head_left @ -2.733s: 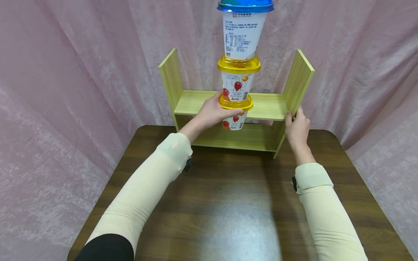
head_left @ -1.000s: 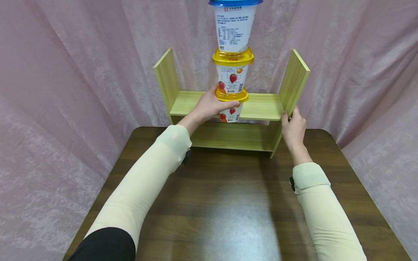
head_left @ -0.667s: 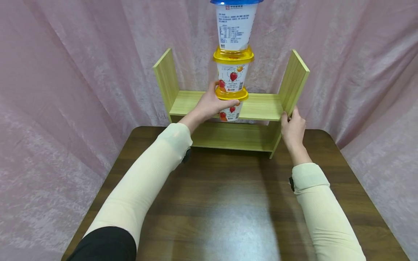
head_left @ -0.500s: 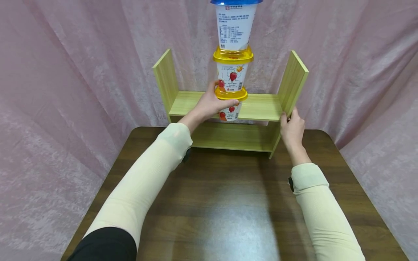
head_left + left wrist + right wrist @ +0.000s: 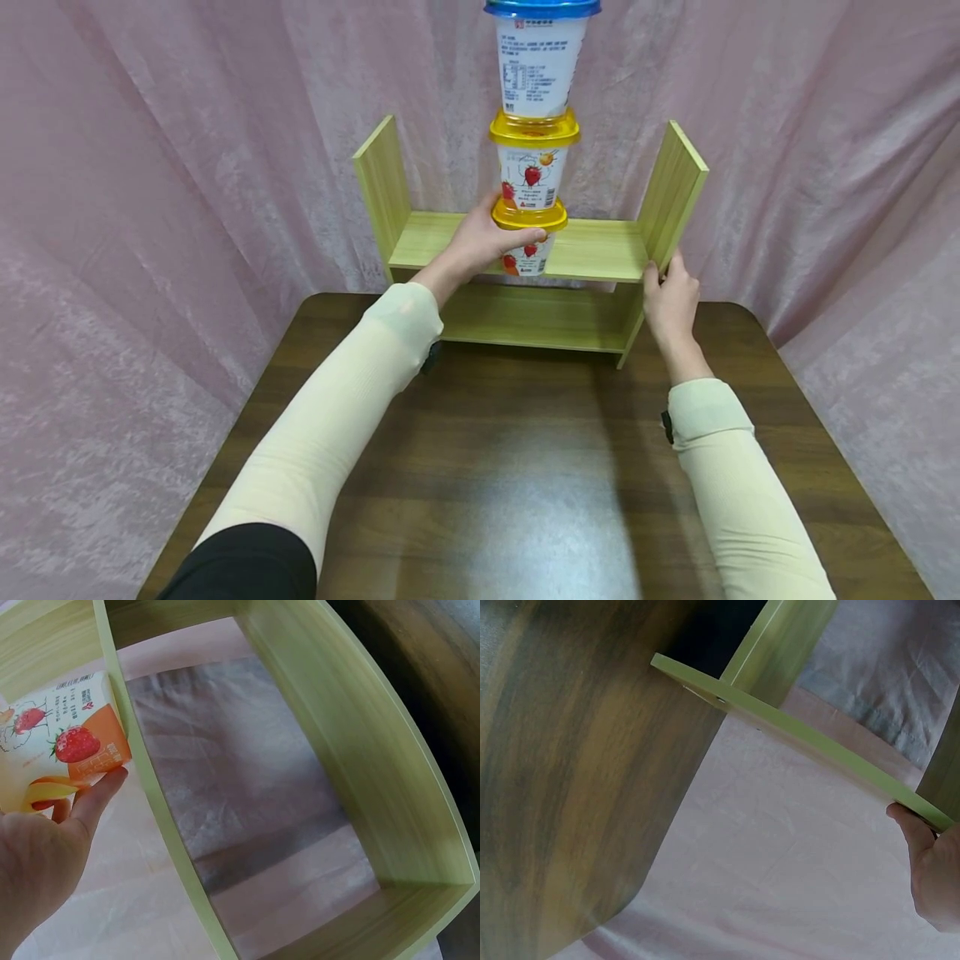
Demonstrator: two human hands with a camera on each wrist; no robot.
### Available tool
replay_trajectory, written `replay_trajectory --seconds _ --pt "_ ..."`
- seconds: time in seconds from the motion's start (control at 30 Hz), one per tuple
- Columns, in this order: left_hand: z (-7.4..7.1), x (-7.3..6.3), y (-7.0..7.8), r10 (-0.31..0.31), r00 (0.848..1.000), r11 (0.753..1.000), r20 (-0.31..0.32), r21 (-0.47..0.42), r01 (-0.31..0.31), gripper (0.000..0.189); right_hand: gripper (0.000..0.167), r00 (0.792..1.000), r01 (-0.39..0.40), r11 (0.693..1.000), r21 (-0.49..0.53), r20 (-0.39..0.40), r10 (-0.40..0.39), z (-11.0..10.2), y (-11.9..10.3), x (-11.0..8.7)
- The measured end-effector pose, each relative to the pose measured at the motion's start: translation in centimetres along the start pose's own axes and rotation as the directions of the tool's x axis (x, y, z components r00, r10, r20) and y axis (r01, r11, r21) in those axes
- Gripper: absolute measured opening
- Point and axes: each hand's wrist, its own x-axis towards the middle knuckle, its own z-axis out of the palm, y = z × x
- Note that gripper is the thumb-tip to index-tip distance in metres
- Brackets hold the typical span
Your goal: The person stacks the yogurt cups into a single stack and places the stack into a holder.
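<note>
A stack of three lidded plastic cups stands upright in the air in front of the wooden shelf's middle board [image 5: 600, 250]. My left hand [image 5: 480, 242] grips the lowest cup [image 5: 528, 257] near its yellow lid, thumb across the front. On it sits a second strawberry-print cup [image 5: 531, 179] with a yellow lid, and above that a larger white cup [image 5: 536, 67] with a blue lid. In the left wrist view the lowest cup [image 5: 71, 742] overlaps the board's front edge. My right hand [image 5: 671, 300] holds the shelf's right side panel [image 5: 671, 200], thumb at its front edge.
The two-tier shelf stands at the back of a dark wooden table [image 5: 510, 467]. Its lower board [image 5: 532, 321] lies under the cups, and the left side panel [image 5: 386, 183] rises to the left. Pink curtains [image 5: 225, 167] hang behind and around the table.
Since the earliest frame, the stack in my left hand has come up and closer to the shelf. Over the last second it has barely moved. My right hand has kept hold of the side panel.
</note>
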Motion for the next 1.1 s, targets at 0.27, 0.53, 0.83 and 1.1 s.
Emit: replay_trajectory --seconds 0.27,0.53,0.83,1.1 --pt "0.3 0.1 -0.3 -0.012 0.999 1.0 -0.042 0.006 0.013 0.073 0.03 1.0 0.007 1.0 0.007 0.007 -0.007 -0.3 0.2 0.0" --pt "0.6 -0.7 -0.2 -0.014 0.995 1.0 -0.095 -0.015 0.012 0.082 0.03 0.999 0.025 1.0 0.011 0.019 -0.026 -0.7 0.1 -0.1" --pt "0.9 -1.5 0.2 -0.017 0.994 1.0 -0.104 -0.017 0.015 0.074 0.03 0.999 0.03 0.999 0.021 0.044 -0.03 -1.0 0.2 -0.5" --pt "1.2 -3.3 2.6 -0.044 0.994 0.998 -0.096 -0.039 0.04 0.069 0.028 0.999 0.039 0.999 0.022 0.029 -0.039 -1.0 0.4 -0.5"
